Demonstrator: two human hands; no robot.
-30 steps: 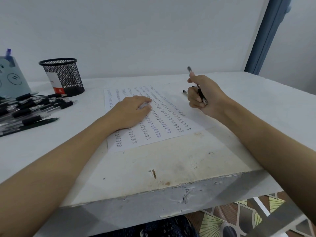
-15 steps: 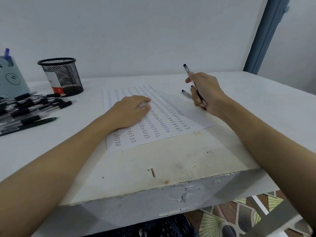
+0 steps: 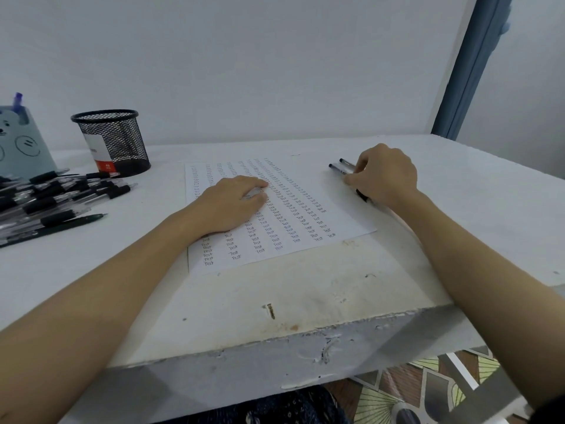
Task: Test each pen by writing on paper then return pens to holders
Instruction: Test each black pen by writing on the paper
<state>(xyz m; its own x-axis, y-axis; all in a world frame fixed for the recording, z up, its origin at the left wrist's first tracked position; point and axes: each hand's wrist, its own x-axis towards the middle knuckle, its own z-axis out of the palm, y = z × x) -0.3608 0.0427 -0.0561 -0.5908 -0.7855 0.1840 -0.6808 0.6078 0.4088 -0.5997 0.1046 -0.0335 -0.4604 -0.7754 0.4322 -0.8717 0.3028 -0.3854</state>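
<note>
Right hand (image 3: 385, 175) has dropped since half a second ago: pen end no longer sticks up, hand now sits low on the table at 2 o'clock from the sheet, knuckles up, fingers curled over two pens (image 3: 344, 167). Their capped ends poke out at the hand's 9 o'clock side, lying side by side just off the paper's right edge; a dark tip shows under the heel of the hand. Looks like fingers are grasping them, but contact is partly hidden. Left hand (image 3: 232, 200) unchanged, flat and relaxed, palm down, pressing the paper. White table (image 3: 305, 301) fills most of the view, chipped front edge at 6 o'clock, a rusty screw set into the top near it. Paper (image 3: 305, 215) lies centre, slightly rotated, covered in columns of small handwritten "Test" words. Pile of black-grip pens (image 3: 61, 197) spreads on the table at 9 o'clock, tips pointing right, well apart from the sheet. Black mesh holder (image 3: 111, 142) stands upright at 10 o'clock, just behind the pile, with a white and red label on its wall; contents can't tell. Blue-grey bear-face holder (image 3: 23, 142) at the far 9–10 o'clock edge, with a purple-capped pen (image 3: 17, 101) standing in it.
</note>
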